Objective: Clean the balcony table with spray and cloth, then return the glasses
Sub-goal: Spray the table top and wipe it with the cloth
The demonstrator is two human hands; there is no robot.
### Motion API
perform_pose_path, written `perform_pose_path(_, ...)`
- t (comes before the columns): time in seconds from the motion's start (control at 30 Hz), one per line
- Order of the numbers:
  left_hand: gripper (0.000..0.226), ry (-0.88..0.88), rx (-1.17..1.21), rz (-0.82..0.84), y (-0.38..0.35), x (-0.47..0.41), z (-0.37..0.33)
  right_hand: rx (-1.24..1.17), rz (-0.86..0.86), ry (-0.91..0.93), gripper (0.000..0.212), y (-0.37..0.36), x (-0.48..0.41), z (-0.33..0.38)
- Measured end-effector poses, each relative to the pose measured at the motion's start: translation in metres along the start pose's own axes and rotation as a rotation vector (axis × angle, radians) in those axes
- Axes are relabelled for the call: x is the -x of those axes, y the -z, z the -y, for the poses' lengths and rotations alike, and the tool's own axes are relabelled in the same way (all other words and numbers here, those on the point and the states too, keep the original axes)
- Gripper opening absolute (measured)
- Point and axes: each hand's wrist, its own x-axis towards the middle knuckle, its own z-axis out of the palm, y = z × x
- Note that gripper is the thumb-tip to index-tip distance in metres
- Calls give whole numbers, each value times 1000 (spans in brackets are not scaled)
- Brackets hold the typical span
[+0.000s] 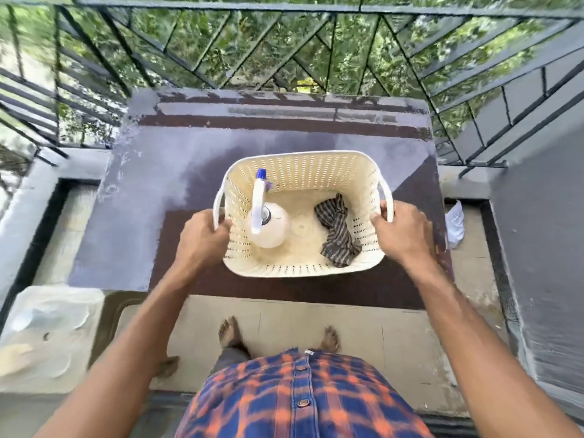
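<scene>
A cream perforated plastic basket (303, 172) sits on the near half of the dark balcony table (151, 191). Inside it stands a white spray bottle (268, 222) with a blue nozzle, on the left. A crumpled dark striped cloth (336, 230) lies on the right of the basket floor. My left hand (202, 232) grips the basket's left handle, and my right hand (401, 229) grips its right handle. No glasses are visible on the table.
A black metal railing (284, 58) runs behind and beside the table, with trees beyond. A pale blurred surface with clear, glass-like shapes (47, 324) is at the lower left. A white crumpled item (455, 222) lies on the floor right of the table. My bare feet stand on the floor.
</scene>
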Motion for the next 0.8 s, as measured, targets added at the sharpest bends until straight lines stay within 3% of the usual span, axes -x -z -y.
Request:
perform_pose_path(0.1, 14, 61, 23, -74, 50, -17, 37, 25, 45, 100, 21, -38, 4, 69)
perform_pose_path(0.33, 32, 197, -3, -192, 179, -52, 158, -50, 193, 203, 14, -146, 44, 218)
perform_pose_path(0.5, 11, 262, 32, -206, 225, -64, 226, -97, 258, 206, 10, -204, 82, 271)
perform_pose_path(0.6, 26, 262, -37, -180, 240, -72, 257, -114, 249, 190, 14, -224, 105, 284)
perform_pose_path(0.8, 33, 175, -57, -80, 243, -86, 280, -101, 205, 100, 11, -239, 128, 289)
